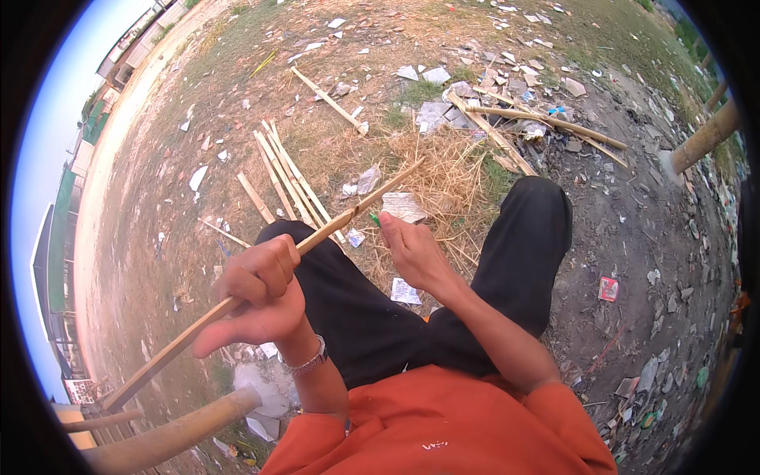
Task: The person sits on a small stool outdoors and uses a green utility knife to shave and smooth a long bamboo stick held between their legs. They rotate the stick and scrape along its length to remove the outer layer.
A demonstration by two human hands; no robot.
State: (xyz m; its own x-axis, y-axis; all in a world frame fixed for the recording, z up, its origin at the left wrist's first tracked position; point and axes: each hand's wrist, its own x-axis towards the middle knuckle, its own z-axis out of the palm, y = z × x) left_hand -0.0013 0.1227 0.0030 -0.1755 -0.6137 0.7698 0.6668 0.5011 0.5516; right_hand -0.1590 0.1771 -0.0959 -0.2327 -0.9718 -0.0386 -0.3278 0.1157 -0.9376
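A long bamboo strip (324, 229) slants across my lap, from the lower left up to the dry straw in the middle. My left hand (265, 285) is wrapped round it below its middle, thumb stretched out along the near side. Further up, the strip has a dark notch or joint. My right hand (412, 249) is closed just right of that mark. A small bright green tip (374, 218) sticks out of its fingers; the rest of the thing is hidden, so its kind does not show. My right hand appears slightly apart from the strip.
Several split bamboo pieces (289, 178) lie left of my knees. More bamboo (546, 120) rests on rubble at the far right. Thick bamboo poles stand at the right (704, 141) and lower left (182, 427). Dry straw (447, 178), broken tile and litter cover the ground.
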